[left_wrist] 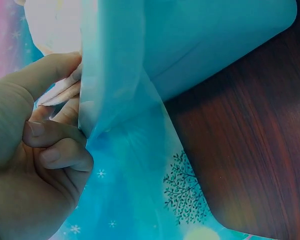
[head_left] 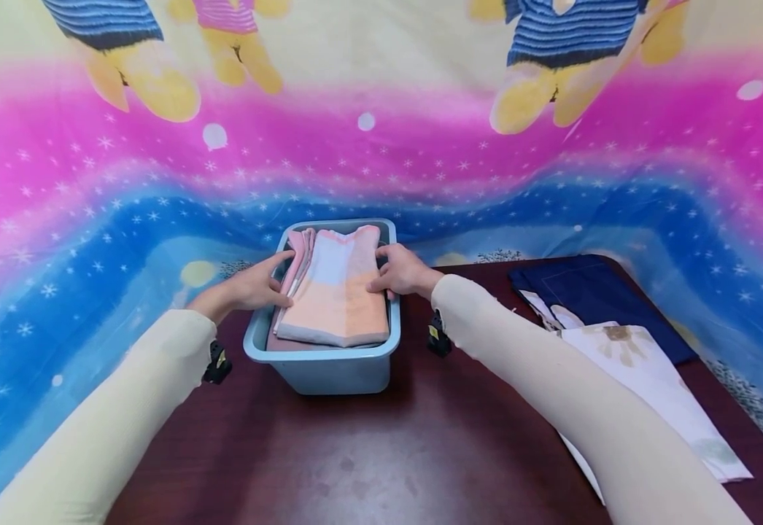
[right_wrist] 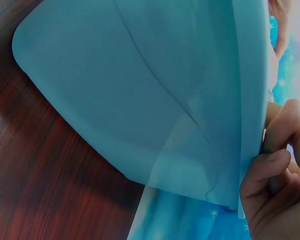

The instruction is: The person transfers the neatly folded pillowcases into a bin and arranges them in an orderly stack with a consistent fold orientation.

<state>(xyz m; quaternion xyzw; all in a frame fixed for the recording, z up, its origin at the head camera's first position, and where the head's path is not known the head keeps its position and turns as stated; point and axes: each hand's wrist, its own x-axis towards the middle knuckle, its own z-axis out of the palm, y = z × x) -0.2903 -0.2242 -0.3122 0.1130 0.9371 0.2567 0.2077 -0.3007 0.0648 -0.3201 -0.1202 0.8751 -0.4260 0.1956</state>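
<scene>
A light-blue plastic bin stands on the table, filled with folded cloths. On top lies a folded peach-and-white cloth with a pink far edge. Beside it, along the bin's left wall, stands a folded pink cloth. My left hand reaches over the left rim and pinches folded cloth at the stack's left side; its other fingers curl against the bin in the left wrist view. Opposite, my right hand pinches the peach cloth's right edge, its curled fingers right at the rim in the right wrist view.
On the dark-red wooden table, a white cloth with brown flower prints lies at the right, partly behind my right sleeve. Folded navy fabric lies behind it. A printed curtain hangs close behind the bin.
</scene>
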